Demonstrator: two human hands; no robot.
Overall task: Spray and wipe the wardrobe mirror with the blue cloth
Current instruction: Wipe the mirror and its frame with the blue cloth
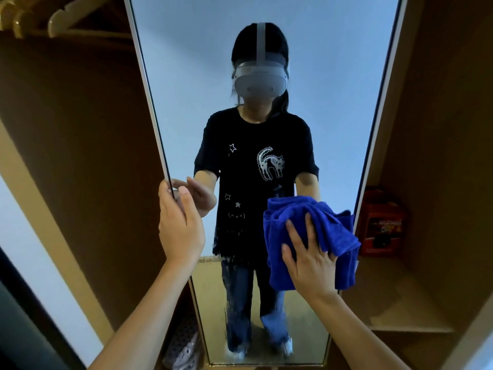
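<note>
The tall wardrobe mirror (186,76) fills the middle of the view and reflects a person in a black shirt and jeans. My left hand (180,225) grips the mirror's left edge, with the fingers curled round the frame. My right hand (310,263) presses the bunched blue cloth (314,228) flat against the glass near the mirror's right edge, with the fingers spread. Wet streaks and droplets show on the lower glass (237,303). No spray bottle is in view.
Brown wardrobe walls stand on both sides of the mirror. A red box (381,222) sits on a shelf at the right. Pale hangers (61,20) hang at the top left. A patterned fabric item (184,348) lies at the bottom left.
</note>
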